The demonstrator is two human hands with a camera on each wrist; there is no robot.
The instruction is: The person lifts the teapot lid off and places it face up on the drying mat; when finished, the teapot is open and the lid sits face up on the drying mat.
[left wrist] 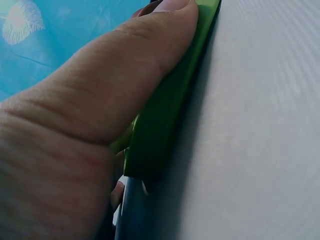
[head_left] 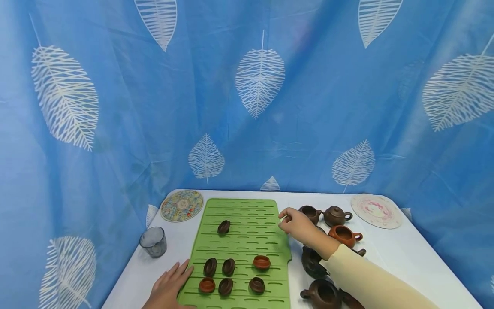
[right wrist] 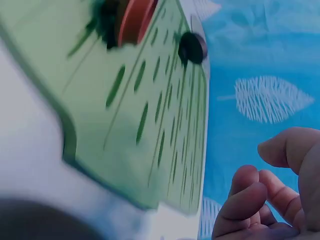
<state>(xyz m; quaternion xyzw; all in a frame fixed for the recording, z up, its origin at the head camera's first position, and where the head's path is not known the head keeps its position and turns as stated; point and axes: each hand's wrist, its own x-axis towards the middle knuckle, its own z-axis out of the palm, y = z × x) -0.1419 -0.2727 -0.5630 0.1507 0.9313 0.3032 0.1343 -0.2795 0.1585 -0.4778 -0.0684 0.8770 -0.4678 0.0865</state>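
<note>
At the left edge of a green ridged mat (head_left: 247, 242) rests my left hand (head_left: 169, 286), its fingers extended; in the left wrist view its thumb (left wrist: 145, 45) lies on the mat's rim. My right hand (head_left: 300, 225) hovers over the mat's right edge, fingers loosely bent, with a gap between thumb and fingers and nothing held. Several small teapot lids lie on the mat, among them a dark brown lid (head_left: 223, 227) farther back and a reddish lid (head_left: 261, 262) nearer. Beside the right hand stand a lidless brown teapot (head_left: 308, 212) and a lidded brown teapot (head_left: 335, 214).
A reddish lidless teapot (head_left: 342, 235) and several dark teapots stand right of the mat, partly hidden by the right arm. A grey glass cup (head_left: 153, 242) is on the left. A patterned round mat (head_left: 181, 206) and a pink-and-white disc (head_left: 376, 210) lie in the back corners.
</note>
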